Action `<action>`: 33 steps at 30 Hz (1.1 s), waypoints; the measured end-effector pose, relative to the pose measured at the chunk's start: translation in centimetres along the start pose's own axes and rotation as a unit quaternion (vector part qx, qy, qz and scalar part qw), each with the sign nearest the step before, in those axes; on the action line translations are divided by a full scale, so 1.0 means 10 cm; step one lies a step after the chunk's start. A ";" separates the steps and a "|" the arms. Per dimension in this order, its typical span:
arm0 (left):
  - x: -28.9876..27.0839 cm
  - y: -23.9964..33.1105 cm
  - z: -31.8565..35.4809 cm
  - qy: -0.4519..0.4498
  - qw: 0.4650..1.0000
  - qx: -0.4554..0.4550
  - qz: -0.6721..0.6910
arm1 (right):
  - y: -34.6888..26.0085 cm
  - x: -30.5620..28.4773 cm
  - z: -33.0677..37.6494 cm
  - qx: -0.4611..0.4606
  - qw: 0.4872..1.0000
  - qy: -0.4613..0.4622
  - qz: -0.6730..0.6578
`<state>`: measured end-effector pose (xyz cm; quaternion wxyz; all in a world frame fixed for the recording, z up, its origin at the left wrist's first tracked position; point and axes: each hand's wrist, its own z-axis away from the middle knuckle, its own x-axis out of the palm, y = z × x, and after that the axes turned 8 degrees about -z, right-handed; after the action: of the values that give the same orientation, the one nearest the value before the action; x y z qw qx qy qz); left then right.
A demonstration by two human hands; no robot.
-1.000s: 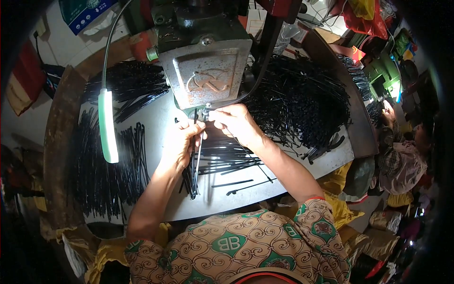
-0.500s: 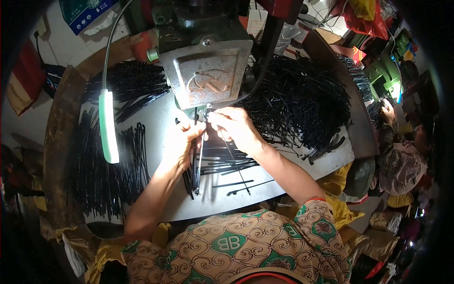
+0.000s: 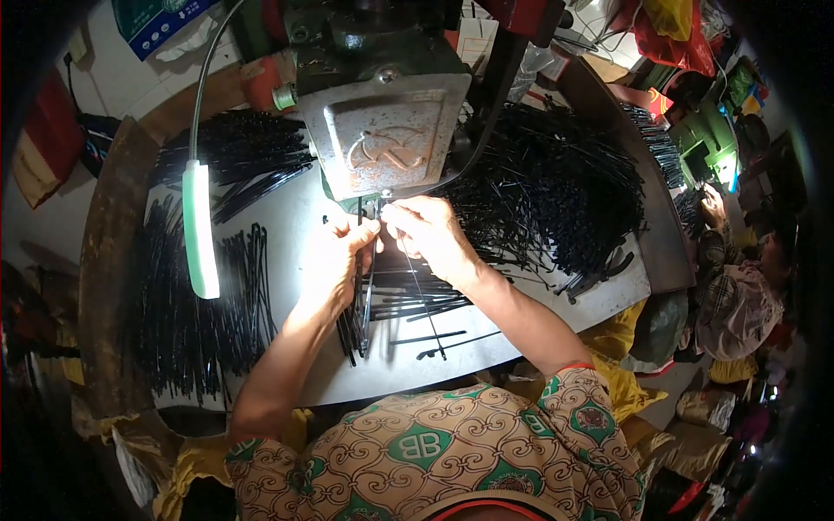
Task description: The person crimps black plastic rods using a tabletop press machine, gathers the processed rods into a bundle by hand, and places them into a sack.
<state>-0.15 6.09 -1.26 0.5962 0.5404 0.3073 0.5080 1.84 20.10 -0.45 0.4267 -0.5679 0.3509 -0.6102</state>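
My left hand point(image 3: 339, 260) grips a bundle of thin black rods point(image 3: 358, 317) that hangs down toward me over the grey table point(image 3: 287, 217). My right hand point(image 3: 430, 236) pinches a single black rod point(image 3: 423, 300) by its upper end, just below the grey metal machine point(image 3: 387, 135). Both hands meet at the machine's lower edge, fingertips almost touching. A few loose black rods point(image 3: 417, 304) lie on the table under my right wrist.
A large heap of black rods point(image 3: 556, 191) fills the table's right side, another pile point(image 3: 243, 152) lies at the back left, and rows of rods point(image 3: 200, 321) cover the left. A green-white lamp point(image 3: 200, 230) on a gooseneck hangs at left. Another person point(image 3: 738, 286) sits at far right.
Both hands have stayed at the machine's lower edge. The right hand has shifted slightly left and up, bringing its single rod closer to the machine.
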 end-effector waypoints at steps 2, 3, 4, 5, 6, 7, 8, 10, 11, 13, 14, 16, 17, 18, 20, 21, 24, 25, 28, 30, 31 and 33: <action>0.02 0.00 0.00 0.000 1.000 0.001 0.004 | 0.02 0.01 -0.01 -0.001 1.000 0.001 -0.001; 0.02 0.00 0.00 0.000 1.000 0.001 0.008 | 0.04 0.01 -0.01 -0.004 1.000 0.005 -0.004; 0.03 0.00 0.00 0.000 1.000 0.001 0.008 | 0.05 0.02 -0.02 -0.008 1.000 0.009 -0.008; 0.04 0.00 -0.01 0.004 1.000 0.007 0.008 | 0.05 0.02 -0.02 -0.008 1.000 0.009 -0.008; 0.05 0.00 -0.01 0.009 1.000 0.013 0.007 | 0.05 0.02 -0.03 -0.014 1.000 0.010 0.003; 0.05 0.00 -0.02 0.009 1.000 0.013 0.008 | 0.05 0.02 -0.03 -0.019 1.000 0.011 0.014; 0.05 0.01 -0.01 0.008 1.000 0.022 0.004 | 0.05 0.02 -0.03 -0.019 1.000 0.010 0.013; 0.05 0.02 -0.01 0.008 0.999 0.032 0.000 | 0.06 0.03 -0.03 -0.015 1.000 0.020 0.012; 0.05 0.02 -0.02 0.011 1.000 0.024 -0.013 | 0.07 0.03 -0.04 -0.014 1.000 0.022 0.012; 0.04 0.01 -0.04 0.013 0.999 0.016 -0.025 | 0.09 0.03 -0.05 -0.013 1.000 0.028 0.000; 0.03 0.02 -0.04 0.006 0.999 0.021 -0.027 | 0.09 0.04 -0.05 -0.012 1.000 0.026 0.001; 0.01 0.07 -0.04 -0.001 0.999 0.027 -0.028 | 0.07 0.06 -0.04 0.006 0.999 0.026 -0.024; 0.01 0.10 -0.06 -0.002 0.999 0.016 -0.049 | 0.07 0.06 -0.05 0.008 0.999 0.029 -0.023; 0.01 0.11 -0.07 -0.004 0.998 0.005 -0.069 | 0.08 0.06 -0.05 0.010 0.999 0.035 -0.017; 0.01 0.11 -0.08 -0.001 0.998 -0.006 -0.062 | 0.09 0.02 -0.06 0.008 0.999 0.027 -0.018; 0.03 0.11 -0.07 0.005 0.998 -0.013 -0.055 | 0.08 0.01 -0.05 0.006 0.999 0.030 -0.017; 0.03 0.12 -0.06 0.003 0.999 -0.025 -0.041 | 0.03 -0.04 0.00 0.014 0.999 -0.009 0.044; 0.02 0.12 -0.06 -0.013 0.999 -0.019 -0.046 | -0.02 -0.08 0.02 0.013 0.999 -0.005 0.046; 0.02 0.15 -0.05 0.008 0.998 -0.015 -0.060 | -0.23 -0.29 0.05 0.019 0.971 0.015 0.238; 0.00 0.12 -0.08 0.011 0.998 -0.003 -0.066 | -0.45 -0.53 0.10 -0.011 0.959 0.073 0.274; -0.01 0.10 -0.08 0.016 0.998 0.008 -0.064 | -0.55 -0.65 0.13 -0.024 0.950 0.111 0.292; -0.04 0.13 -0.06 0.020 0.997 -0.012 -0.073 | -0.70 -0.88 0.18 -0.077 0.899 0.147 0.405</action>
<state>-1.19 5.82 -0.19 0.6318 0.4991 0.3516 0.4776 2.67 31.03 2.64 0.5352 -0.3123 0.6551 -0.4323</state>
